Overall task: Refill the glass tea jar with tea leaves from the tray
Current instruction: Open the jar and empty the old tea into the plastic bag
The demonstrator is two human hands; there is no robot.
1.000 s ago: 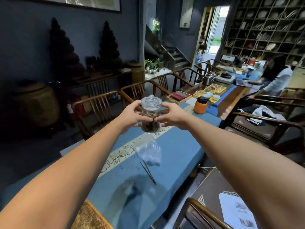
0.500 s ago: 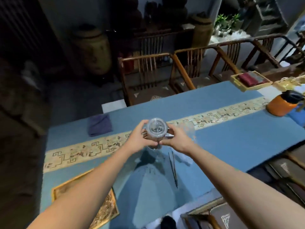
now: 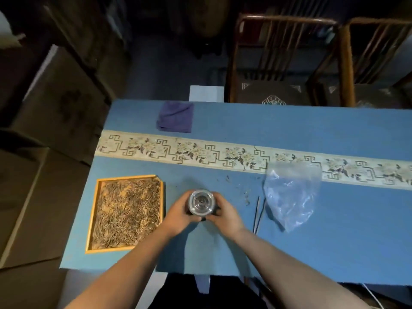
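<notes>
The glass tea jar [image 3: 201, 202], seen from straight above with its clear lid on, is low over the blue table [image 3: 289, 241]. My left hand [image 3: 179, 214] grips its left side and my right hand [image 3: 224, 214] grips its right side, fingers curled around the glass. Its contents are hidden by the lid and my fingers. To the left lies a square wooden tray [image 3: 127, 211] covered with dark loose tea leaves.
A crumpled clear plastic bag [image 3: 292, 195] lies to the right, with thin dark tweezers [image 3: 258, 216] beside it. Scattered leaf bits dot the cloth near the jar. A folded purple cloth [image 3: 175, 117] sits at the far edge. Wooden chairs [image 3: 285, 63] stand beyond the table.
My view has tipped down from the room to the table top. Both hands have brought the jar down from chest height to just above the cloth, beside the tray.
</notes>
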